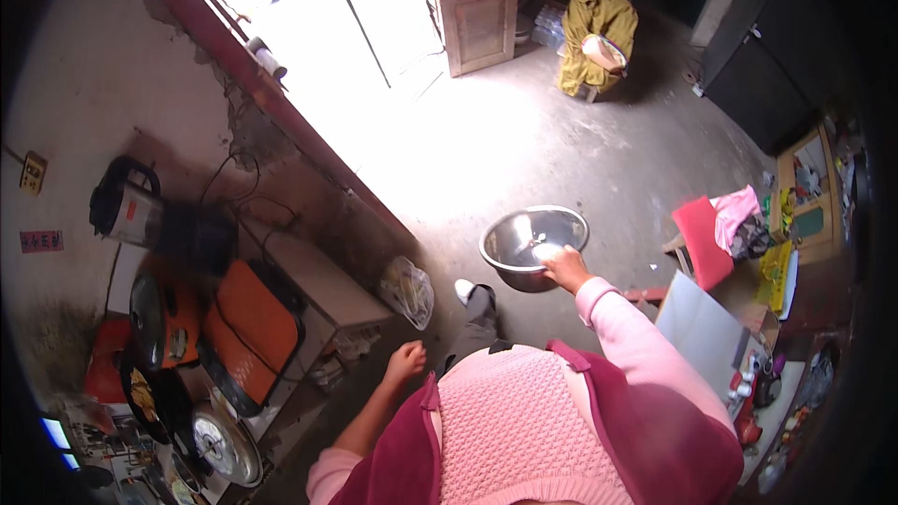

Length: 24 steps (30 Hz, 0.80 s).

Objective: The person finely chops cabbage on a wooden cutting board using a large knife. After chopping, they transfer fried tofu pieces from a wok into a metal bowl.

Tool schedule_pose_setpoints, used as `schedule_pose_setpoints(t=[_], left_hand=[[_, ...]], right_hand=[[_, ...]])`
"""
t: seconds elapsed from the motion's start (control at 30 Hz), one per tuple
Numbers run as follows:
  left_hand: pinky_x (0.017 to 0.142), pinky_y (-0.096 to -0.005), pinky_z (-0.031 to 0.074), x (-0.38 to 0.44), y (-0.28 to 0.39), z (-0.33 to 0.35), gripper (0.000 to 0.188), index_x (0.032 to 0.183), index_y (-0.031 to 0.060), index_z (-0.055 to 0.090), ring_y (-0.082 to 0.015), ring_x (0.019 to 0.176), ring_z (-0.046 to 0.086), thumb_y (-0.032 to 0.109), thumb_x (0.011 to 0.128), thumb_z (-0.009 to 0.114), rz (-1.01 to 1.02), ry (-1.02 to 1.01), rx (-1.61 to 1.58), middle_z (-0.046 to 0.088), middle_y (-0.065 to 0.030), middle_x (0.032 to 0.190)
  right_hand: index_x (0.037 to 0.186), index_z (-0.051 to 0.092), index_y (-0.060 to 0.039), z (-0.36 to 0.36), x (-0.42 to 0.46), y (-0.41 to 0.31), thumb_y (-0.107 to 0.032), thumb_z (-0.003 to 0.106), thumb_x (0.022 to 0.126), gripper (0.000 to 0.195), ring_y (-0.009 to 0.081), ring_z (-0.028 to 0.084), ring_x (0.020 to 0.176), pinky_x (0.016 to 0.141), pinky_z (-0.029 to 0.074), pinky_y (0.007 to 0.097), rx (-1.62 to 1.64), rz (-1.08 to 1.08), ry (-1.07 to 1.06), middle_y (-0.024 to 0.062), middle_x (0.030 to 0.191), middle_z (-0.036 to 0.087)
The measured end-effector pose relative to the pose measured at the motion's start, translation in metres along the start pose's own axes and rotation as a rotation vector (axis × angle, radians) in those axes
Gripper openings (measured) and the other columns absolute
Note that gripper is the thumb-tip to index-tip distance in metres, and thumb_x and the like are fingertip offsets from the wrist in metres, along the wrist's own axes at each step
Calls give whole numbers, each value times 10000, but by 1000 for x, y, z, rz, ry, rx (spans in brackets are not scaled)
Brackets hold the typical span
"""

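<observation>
My right hand (567, 268) grips the near right rim of a round stainless steel basin (511, 242), which I hold out in front of me above the floor. Something small and pale lies in the basin, too small to name. My left hand (407, 360) hangs beside my body with its fingers curled and nothing visible in them. Near it, a clear plastic bag (408, 292) rests by the end of a low counter (316, 273).
On the left, the counter holds an orange appliance (254, 337), a blender jug (130, 214) and a metal lid (226, 445). A bright doorway with a wooden door (484, 7) stands ahead. On the right are a red-covered seat (704, 242) and a cluttered shelf. A cloth-draped stool (582, 21) stands farther off.
</observation>
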<state>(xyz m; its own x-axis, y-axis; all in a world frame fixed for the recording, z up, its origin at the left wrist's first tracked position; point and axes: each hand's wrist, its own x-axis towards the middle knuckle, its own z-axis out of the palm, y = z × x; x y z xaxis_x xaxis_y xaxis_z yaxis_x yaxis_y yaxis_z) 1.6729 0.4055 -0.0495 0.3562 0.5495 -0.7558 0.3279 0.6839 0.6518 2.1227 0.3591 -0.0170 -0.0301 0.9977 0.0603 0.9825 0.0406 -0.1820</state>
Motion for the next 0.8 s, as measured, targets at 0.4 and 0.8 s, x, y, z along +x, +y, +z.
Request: schedule_pose_setpoints(t=[0.4, 0.8], left_hand=[[539, -257, 452, 22, -88, 20, 225, 1026, 50, 603, -82, 636, 532, 257, 943, 571, -152, 722, -358, 594, -3, 794], [560, -284, 469, 92, 3, 218, 240, 1080, 53, 584, -100, 660, 550, 247, 938, 576, -253, 1016, -761, 616, -23, 845]], right_hand=[[871, 724, -107, 74, 241, 162, -545, 737, 685, 476, 335, 656, 906, 784, 509, 458, -2, -12, -863, 142, 901, 690], [967, 723, -107, -110, 784, -30, -453, 740, 746, 411, 298, 675, 849, 759, 525, 394, -244, -655, -523, 121, 910, 706]])
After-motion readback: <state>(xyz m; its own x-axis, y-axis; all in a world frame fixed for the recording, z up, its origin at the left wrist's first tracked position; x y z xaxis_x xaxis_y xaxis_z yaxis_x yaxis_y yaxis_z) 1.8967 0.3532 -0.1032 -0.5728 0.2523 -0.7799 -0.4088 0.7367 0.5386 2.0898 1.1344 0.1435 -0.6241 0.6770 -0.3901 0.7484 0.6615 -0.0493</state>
